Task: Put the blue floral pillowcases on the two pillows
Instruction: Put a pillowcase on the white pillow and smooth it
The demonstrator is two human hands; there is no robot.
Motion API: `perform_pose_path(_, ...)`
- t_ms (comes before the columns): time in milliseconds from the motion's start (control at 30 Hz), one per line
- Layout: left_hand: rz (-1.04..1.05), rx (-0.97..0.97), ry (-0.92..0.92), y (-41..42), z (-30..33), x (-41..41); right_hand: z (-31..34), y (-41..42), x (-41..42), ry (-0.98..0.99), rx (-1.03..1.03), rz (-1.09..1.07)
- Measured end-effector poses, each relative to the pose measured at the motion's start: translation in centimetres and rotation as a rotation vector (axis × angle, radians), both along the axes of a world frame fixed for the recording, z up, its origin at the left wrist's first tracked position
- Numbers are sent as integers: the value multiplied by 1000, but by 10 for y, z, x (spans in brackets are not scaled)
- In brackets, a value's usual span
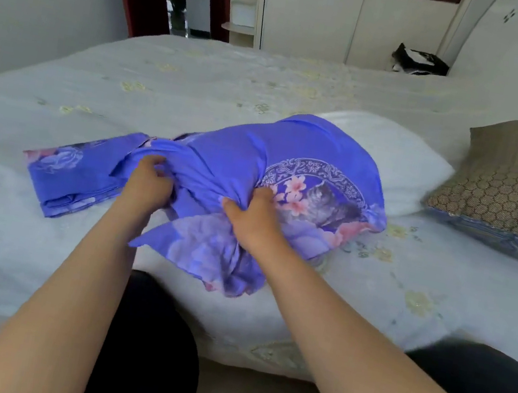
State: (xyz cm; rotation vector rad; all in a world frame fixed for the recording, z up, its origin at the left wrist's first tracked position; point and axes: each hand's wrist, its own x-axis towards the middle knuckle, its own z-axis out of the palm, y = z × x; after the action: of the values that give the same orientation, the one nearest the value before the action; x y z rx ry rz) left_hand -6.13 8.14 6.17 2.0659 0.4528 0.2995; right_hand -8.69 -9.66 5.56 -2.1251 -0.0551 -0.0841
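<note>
near the front edge of the bed (pixel 271 71): a blue floral pillowcase (pixel 290 167) is partly drawn over a white pillow (pixel 404 159), whose far end is bare toward the right side.
left hand (pixel 146 182): fingers curled into bunched blue cloth at the open end, grasping it.
right hand (pixel 252 219): clenched on a gathered fold of the same pillowcase, beside the round flower print.
second pillowcase (pixel 72 175): folded flat, just left of the one in hand, partly under its edge.
second pillow (pixel 517 181): brown honeycomb cover, at the right edge of the bed, apart from the white one.
doing it well: my judgement is to hold both sides of the opening evenly, push the pillow's corners into the closed end, then shake the cloth along instead of dragging one side.
writing: no brand, label or readable text visible; only printed flowers.
</note>
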Motion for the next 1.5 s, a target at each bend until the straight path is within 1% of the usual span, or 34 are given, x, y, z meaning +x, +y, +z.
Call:
perform_pose_path(33, 78, -220, -28, -3, 0, -3, 2, -4, 4, 2, -1, 6)
perform_pose_path(67, 176, -384, -40, -9, 1, -8, 2, -7, 7, 10, -16, 15)
perform_pose_path(100, 231, -442, -65, -17, 1, -16, 0, -10, 8, 15, -38, 27)
perform_pose_path(167, 304, -394, -90, -35, -4, -30, -4, -16, 2, -4, -106, 37)
perform_pose_path(267, 246, -376, -69, -53, -16, -41, -13, -29, -10, -84, -222, 32)
perform_pose_path(367, 181, -385, -46, -51, -21, -45, -17, -43, -18, -142, -236, 42)
perform_pose_path(400, 151, -377, -28, -50, -21, -49, -18, -48, -21, -179, -265, 43)
perform_pose_path(467, 38, -320, -5, -52, -22, -59, -24, -53, -27, -338, -410, 46)
perform_pose_path(533, -79, -158, 28, -50, -26, -68, -35, -52, -32, -538, -539, 14)
perform_pose_path(600, -134, 14, 79, -50, -24, -79, -44, -51, -37, -690, -551, -14)
perform_pose_path(667, -118, 118, 119, -54, -19, -90, -48, -53, -43, -776, -527, -5)
perform_pose_path(700, -110, 137, 154, -57, -18, -93, -52, -54, -44, -807, -533, 16)
perform_pose_path(800, -151, 183, 279, -67, -14, -100, -63, -58, -49, -855, -651, 84)
perform_pose_path(900, -186, 210, 343, -77, -22, -97, -68, -61, -53, -812, -716, 136)
perform_pose_path(967, -163, 192, 310, -82, -31, -91, -68, -62, -57, -757, -680, 227)
perform_pose_path(1033, -93, 145, 226, -86, -37, -86, -61, -69, -55, -655, -490, 283)
perform_pose_path(1067, -60, 110, 184, -87, -38, -85, -55, -75, -52, -603, -370, 260)
perform_pose_path(1100, -35, 79, 153, -88, -40, -84, -48, -83, -43, -600, -260, 174)
perform_pose_path(1167, -3, 26, 136, -87, -43, -84, -35, -108, -10, -660, -69, -167)
perform_pose_path(1200, 4, 1, 133, -86, -45, -84, -33, -126, 14, -620, 7, -347)
perform_pose_path(1233, 11, -31, 122, -86, -46, -84, -28, -143, 33, -523, 68, -464)
perform_pose_path(1267, 26, -69, 110, -86, -46, -84, -27, -158, 49, -387, 116, -518)
perform_pose_path(1333, 52, -135, 55, -82, -44, -81, -31, -177, 69, -124, 170, -518)
perform_pose_path(1367, 66, -170, 19, -78, -42, -77, -31, -180, 72, -53, 190, -486)
perform_pose_path(1433, 60, -261, -86, -70, -29, -71, -28, -175, 67, -17, 195, -415)
perform_pose_path(1500, 42, -372, -213, -58, -10, -65, -25, -160, 57, -83, 191, -305)
